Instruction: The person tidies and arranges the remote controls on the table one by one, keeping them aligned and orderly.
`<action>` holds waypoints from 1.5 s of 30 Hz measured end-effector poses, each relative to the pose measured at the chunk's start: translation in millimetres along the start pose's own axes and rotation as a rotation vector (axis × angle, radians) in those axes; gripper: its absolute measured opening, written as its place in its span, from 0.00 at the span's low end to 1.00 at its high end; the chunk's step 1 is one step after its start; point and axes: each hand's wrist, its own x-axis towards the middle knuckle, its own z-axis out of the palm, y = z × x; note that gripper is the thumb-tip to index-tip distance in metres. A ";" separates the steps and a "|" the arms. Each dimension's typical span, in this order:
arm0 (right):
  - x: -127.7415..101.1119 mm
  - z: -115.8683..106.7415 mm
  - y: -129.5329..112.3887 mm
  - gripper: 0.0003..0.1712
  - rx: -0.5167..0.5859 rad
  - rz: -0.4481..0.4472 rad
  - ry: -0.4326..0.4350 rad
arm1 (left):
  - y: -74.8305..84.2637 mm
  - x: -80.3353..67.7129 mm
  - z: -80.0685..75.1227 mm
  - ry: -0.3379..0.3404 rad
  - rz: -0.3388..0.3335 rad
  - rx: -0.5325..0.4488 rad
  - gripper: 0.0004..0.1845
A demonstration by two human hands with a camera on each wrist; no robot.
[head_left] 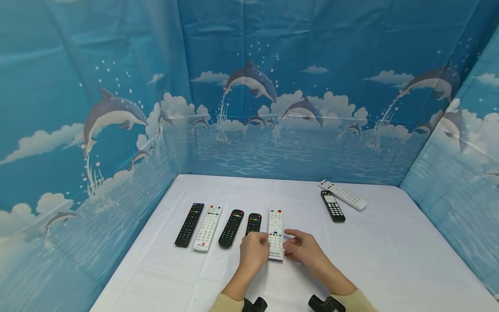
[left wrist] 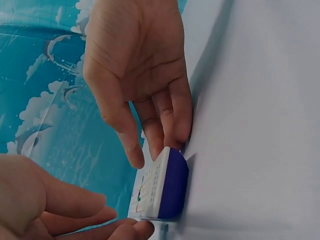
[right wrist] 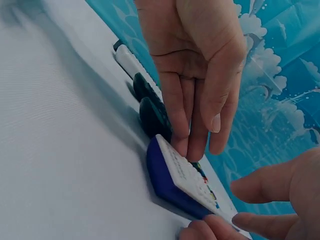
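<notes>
A white remote control [head_left: 276, 220] with a purple-blue underside lies upright-facing on the table between both hands, its buttons up. My left hand [head_left: 254, 250] is at its left long edge, fingertips right at the side and thumb raised apart from it. Along the opposite edge, my right hand [head_left: 306, 249] has its fingers loosely bent, thumb and forefinger spread. In the left wrist view, the remote's blue near end [left wrist: 174, 186] faces the camera. Neither hand wraps around it. A short black remote [head_left: 254, 222] lies just left, its lower part hidden by the left hand.
Farther left, a black remote [head_left: 231, 228], a white remote [head_left: 208, 229] and another black remote [head_left: 189, 225] lie in a row. At the back right, a black-and-white remote [head_left: 333, 206] lies beside a slanted white one [head_left: 347, 196]. Dolphin-print curtains [head_left: 249, 143] surround the white-covered table [head_left: 390, 260].
</notes>
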 end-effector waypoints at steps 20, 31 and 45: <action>16.9 -97.9 -32.0 0.29 -0.152 -0.025 -0.008 | 47.3 58.9 19.8 -0.152 -0.112 -0.363 0.18; 39.9 -158.4 -37.5 0.35 -0.230 0.067 0.061 | 76.7 100.4 54.8 -0.332 -0.329 -0.704 0.23; 65.3 -216.2 -14.2 0.41 -0.080 0.231 -0.003 | 85.6 144.5 109.1 -0.450 -0.638 -1.044 0.32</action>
